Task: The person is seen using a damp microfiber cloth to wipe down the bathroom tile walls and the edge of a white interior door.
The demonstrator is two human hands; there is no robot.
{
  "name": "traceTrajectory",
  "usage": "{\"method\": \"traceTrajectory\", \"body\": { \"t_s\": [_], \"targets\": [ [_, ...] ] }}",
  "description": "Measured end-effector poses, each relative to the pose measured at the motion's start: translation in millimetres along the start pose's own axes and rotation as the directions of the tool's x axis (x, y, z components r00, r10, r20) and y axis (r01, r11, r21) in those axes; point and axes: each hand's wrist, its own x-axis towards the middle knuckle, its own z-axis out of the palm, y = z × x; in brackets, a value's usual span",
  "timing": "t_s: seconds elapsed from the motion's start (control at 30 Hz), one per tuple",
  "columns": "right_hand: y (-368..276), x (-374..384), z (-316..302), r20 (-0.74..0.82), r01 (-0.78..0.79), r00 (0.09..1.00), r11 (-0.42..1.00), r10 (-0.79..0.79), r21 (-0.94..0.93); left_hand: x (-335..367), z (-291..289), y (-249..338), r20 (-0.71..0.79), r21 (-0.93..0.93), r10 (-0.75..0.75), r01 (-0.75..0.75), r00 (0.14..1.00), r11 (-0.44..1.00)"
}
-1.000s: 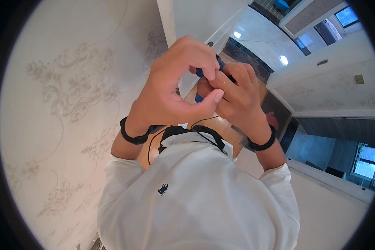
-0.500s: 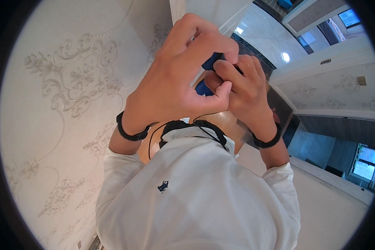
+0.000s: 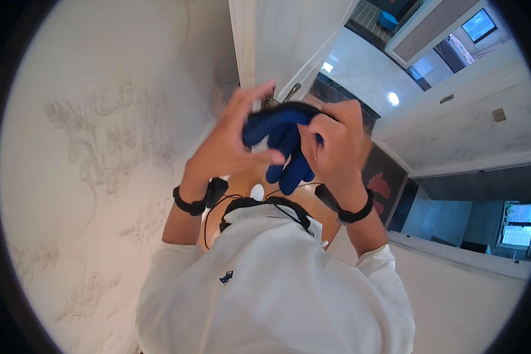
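A dark blue glove (image 3: 288, 146) with a black cuff hangs in front of my chest, its fingers pointing down. My right hand (image 3: 336, 144) pinches its right side near the cuff between thumb and curled fingers. On the glove's left, my left hand (image 3: 225, 144) has thumb and fingers spread apart, slightly smeared by motion. Its thumb tip reaches close to the glove's palm; whether it touches cannot be made out. Both wrists wear black bands, with a dark box at each: the left box (image 3: 216, 192) and the right box (image 3: 325, 196).
A white door (image 3: 280, 44) with a metal handle (image 3: 293, 90) stands just beyond my hands. An embossed wall (image 3: 100, 177) runs along my left. Wooden floor, a dark mat (image 3: 383, 177) with a reddish foot shape, and doorways lie to the right.
My hands have drawn apart and lowered, and far more of the blue glove shows between them. My left fingers have spread. The view has shifted, bringing the door handle into sight.
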Motion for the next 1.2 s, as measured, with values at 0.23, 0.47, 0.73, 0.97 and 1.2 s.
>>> {"method": "traceTrajectory", "body": {
  "t_s": [0.23, 0.47, 0.73, 0.97, 1.2],
  "targets": [
    [7, -4, 20, 0.093, -0.15, 0.985, 0.988, 0.145, 0.041, -23, -2, -55, 0.049, -0.092, -0.363, 0.366, 0.931, 0.926],
    [28, -30, 54, 0.118, 0.027, 0.993, 0.969, 0.002, -0.244, 8, 1, -58, -0.569, -0.08, -0.129, 0.101, 0.812, 0.992],
    [41, -29, 91, 0.033, -0.031, 0.998, 0.848, 0.057, -0.529, 38, 7, -69, -0.254, -0.154, -0.057, 0.017, 0.965, 0.988],
    [39, -34, 108, 0.307, -0.06, 0.907, 0.809, 0.289, -0.585, 6, 27, -113, -0.325, -0.106, -0.239, 0.216, 0.915, 0.971],
    [37, -44, 118, 0.301, -0.052, 0.902, 0.768, 0.311, -0.638, -28, 28, -147, -0.195, -0.105, -0.384, 0.37, 0.903, 0.923]
  ]
}}
